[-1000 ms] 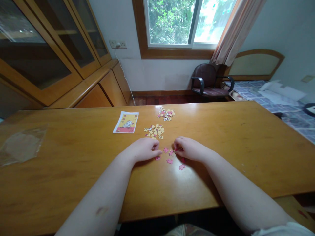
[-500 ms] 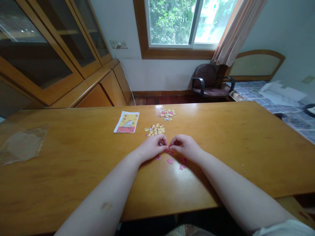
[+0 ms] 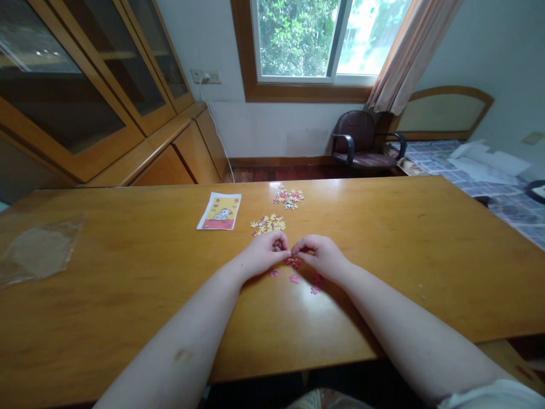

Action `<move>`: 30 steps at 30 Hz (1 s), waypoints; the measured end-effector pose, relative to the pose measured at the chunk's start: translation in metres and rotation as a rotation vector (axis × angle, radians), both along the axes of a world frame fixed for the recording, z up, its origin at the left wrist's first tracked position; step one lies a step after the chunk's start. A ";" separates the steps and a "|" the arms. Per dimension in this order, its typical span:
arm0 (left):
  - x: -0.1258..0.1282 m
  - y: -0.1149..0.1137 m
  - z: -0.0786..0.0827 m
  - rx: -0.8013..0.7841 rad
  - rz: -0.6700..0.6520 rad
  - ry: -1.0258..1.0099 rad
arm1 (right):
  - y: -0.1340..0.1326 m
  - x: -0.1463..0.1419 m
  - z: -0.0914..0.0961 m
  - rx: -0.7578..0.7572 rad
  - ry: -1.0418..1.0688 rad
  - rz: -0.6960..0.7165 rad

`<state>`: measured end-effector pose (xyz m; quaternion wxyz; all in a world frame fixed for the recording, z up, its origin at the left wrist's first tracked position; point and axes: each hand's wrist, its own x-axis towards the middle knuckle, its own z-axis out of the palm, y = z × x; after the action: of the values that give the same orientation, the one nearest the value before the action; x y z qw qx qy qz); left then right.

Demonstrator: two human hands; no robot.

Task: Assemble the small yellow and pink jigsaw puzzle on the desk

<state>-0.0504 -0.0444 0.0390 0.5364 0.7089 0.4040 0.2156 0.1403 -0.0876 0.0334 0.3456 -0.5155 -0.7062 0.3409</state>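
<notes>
- Apparently, the fingers of the left hand [image 3: 264, 254] and right hand [image 3: 322, 255] pinch close together, suiting small things; whether they grip any, I cannot tell.
- Pink pieces [image 3: 294, 279] lie close by on the desk [image 3: 383, 238], likely grouped by colour.
- Yellow pile [image 3: 272, 225] and mixed pile [image 3: 291, 197] sit beyond, perhaps leaving working room.
- Card [image 3: 219, 212] lies left, face up, presumably for easy viewing.

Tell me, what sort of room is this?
Probably a bedroom at home: there's a bed with a checked cover, a curtained window, and a glass-fronted cabinet beside the wooden table.
</notes>
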 end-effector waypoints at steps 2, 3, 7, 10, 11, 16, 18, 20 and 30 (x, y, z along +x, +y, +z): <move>-0.002 0.001 0.000 0.022 0.006 0.038 | 0.000 0.002 0.001 0.048 -0.045 -0.021; -0.004 0.002 0.001 0.032 0.011 0.056 | 0.000 0.003 0.003 0.083 -0.085 0.001; -0.017 0.007 0.008 0.055 0.001 0.232 | -0.005 0.007 0.015 0.165 -0.328 0.361; -0.026 0.010 0.013 0.078 -0.051 0.350 | -0.012 0.004 0.023 0.165 -0.472 0.471; -0.027 0.011 0.014 0.088 -0.058 0.374 | -0.014 0.002 0.024 0.158 -0.501 0.478; -0.029 0.012 0.012 0.111 -0.048 0.416 | -0.020 -0.006 0.023 0.109 -0.574 0.503; -0.028 0.012 0.012 0.107 -0.061 0.411 | -0.020 -0.007 0.022 0.094 -0.597 0.503; -0.029 0.012 0.014 0.090 -0.081 0.404 | -0.020 -0.008 0.023 0.082 -0.615 0.500; -0.030 0.010 0.017 0.021 -0.112 0.403 | -0.023 -0.011 0.027 0.052 -0.660 0.516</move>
<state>-0.0806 -0.0348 0.0560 0.4485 0.7646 0.4608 0.0433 0.1294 -0.1105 0.0600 0.0170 -0.3942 -0.8933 0.2151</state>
